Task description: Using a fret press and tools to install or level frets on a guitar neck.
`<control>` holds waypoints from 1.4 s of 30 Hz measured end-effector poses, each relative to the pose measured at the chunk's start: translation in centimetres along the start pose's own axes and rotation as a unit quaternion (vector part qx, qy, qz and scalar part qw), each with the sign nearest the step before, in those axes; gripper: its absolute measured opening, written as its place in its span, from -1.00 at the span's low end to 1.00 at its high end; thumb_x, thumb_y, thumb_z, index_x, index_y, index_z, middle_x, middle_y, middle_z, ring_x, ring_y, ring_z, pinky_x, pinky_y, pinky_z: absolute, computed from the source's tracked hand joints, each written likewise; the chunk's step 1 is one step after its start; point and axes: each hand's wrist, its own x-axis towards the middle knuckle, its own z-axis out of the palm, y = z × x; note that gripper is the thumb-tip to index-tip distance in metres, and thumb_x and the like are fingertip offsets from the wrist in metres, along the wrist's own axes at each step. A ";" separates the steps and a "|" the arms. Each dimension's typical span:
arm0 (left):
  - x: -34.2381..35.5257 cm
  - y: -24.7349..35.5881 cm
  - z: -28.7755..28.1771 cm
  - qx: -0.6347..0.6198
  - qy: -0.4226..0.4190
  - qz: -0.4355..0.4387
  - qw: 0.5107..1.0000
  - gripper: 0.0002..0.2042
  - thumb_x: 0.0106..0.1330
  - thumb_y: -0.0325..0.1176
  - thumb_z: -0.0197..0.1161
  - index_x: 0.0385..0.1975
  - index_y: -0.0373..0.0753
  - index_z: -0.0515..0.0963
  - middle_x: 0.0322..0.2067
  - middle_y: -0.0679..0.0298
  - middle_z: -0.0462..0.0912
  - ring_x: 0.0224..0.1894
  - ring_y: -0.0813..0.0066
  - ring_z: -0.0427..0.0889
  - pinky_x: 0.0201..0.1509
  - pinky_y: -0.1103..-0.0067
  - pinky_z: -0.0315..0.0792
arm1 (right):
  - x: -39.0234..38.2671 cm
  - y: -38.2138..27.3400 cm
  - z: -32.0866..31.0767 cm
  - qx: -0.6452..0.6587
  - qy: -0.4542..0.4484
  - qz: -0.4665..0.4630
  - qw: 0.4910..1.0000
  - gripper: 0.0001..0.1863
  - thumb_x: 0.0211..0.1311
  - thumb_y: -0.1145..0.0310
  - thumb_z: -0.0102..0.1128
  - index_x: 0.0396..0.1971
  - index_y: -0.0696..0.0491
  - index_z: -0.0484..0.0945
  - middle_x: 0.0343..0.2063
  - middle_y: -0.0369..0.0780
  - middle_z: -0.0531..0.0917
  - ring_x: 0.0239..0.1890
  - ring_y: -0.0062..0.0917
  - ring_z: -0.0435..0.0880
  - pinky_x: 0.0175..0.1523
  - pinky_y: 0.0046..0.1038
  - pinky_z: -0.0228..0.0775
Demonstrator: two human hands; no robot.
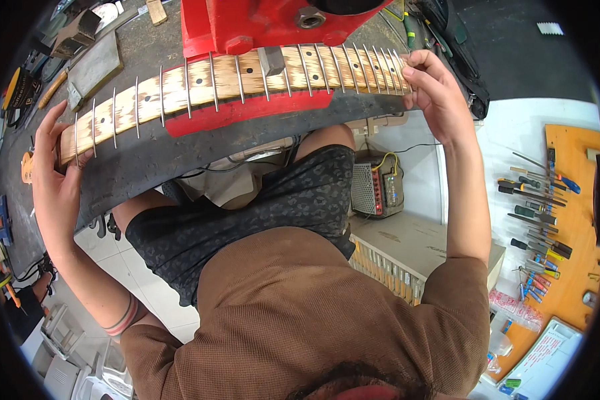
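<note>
A pale wooden guitar neck (223, 79) with dark scorched-looking streaks and black dot inlays lies crosswise in front of me. Metal fret wires cross it, several of them sticking out past its edges. My left hand (55, 183) grips the neck's left end near the headstock (27, 168), thumb on the near side and fingers on the far side. At the other end, my right hand (440, 97) pinches the neck between thumb and fingers. A grey metal block (271, 61) under the red press (273, 23) meets the fretboard near one fret; whether it presses cannot be seen.
A red support (247, 115) lies beneath the neck on the dark workbench (130, 177). At the far left are a flat grey slab (97, 70) and a wooden-handled tool (53, 90). Files and screwdrivers hang on an orange board (570, 143) at right. A speaker-like box (377, 187) stands below the bench.
</note>
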 end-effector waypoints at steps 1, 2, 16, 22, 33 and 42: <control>0.0 0.0 0.0 -0.001 0.001 0.000 1.000 -0.20 0.32 -0.78 0.37 0.60 -0.13 0.44 0.14 0.14 0.70 0.23 0.34 0.70 0.46 0.47 0.50 | 0.5 0.7 -0.9 0.020 -0.027 0.014 0.999 -0.72 0.55 0.28 0.45 0.11 0.03 0.65 -0.04 -0.34 0.73 -0.02 -0.71 0.64 -0.06 -0.54 0.47; 0.0 0.0 0.1 -0.008 0.001 -0.004 1.000 -0.19 0.31 -0.78 0.37 0.61 -0.13 0.44 0.13 0.14 0.71 0.23 0.34 0.70 0.46 0.46 0.50 | 0.7 1.2 -1.5 0.039 -0.053 0.027 0.997 -0.65 0.54 0.24 0.46 0.19 0.03 0.64 -0.04 -0.35 0.72 -0.04 -0.72 0.62 -0.10 -0.55 0.45; 0.0 -0.5 -0.4 0.035 -0.017 0.015 0.999 -0.25 0.38 -0.74 0.40 0.60 -0.16 0.46 0.23 0.17 0.69 0.35 0.36 0.64 0.54 0.44 0.44 | 3.4 -0.2 -1.5 0.003 -0.042 0.040 0.998 -0.67 0.66 0.18 0.25 0.17 0.03 0.80 0.01 -0.35 0.82 0.05 -0.65 0.71 0.10 -0.49 0.50; 0.2 0.9 -1.1 0.207 -0.036 0.074 0.975 -0.22 0.32 -0.61 0.49 0.60 -0.13 0.47 0.36 0.17 0.66 0.47 0.27 0.57 0.66 0.28 0.31 | 3.6 -0.5 -4.4 0.032 0.002 -0.066 0.997 -0.74 0.74 0.26 0.25 0.15 0.11 0.74 0.03 -0.28 0.82 0.11 -0.58 0.75 0.26 -0.47 0.54; -6.8 15.9 9.4 -0.242 -0.015 0.354 0.903 -0.80 0.48 -0.44 0.30 0.02 -0.31 0.70 -0.21 0.13 0.75 -0.25 0.17 0.66 0.08 0.13 0.51 | -8.4 -1.2 4.0 -0.073 0.181 -0.437 0.878 -0.77 0.64 0.65 0.26 0.17 0.23 0.56 0.05 -0.02 0.81 0.09 -0.42 0.80 0.26 -0.39 0.64; -5.0 27.8 19.8 -0.795 -0.277 -0.181 0.509 -0.75 0.76 -0.19 0.27 0.09 -0.28 0.67 -0.03 0.26 0.77 0.02 0.49 0.71 0.20 0.41 0.60 | -11.4 0.8 5.9 -0.199 0.130 -0.529 0.815 -0.56 0.28 0.69 0.54 0.10 0.03 0.69 0.02 -0.11 0.77 0.03 -0.24 0.81 0.12 -0.25 0.71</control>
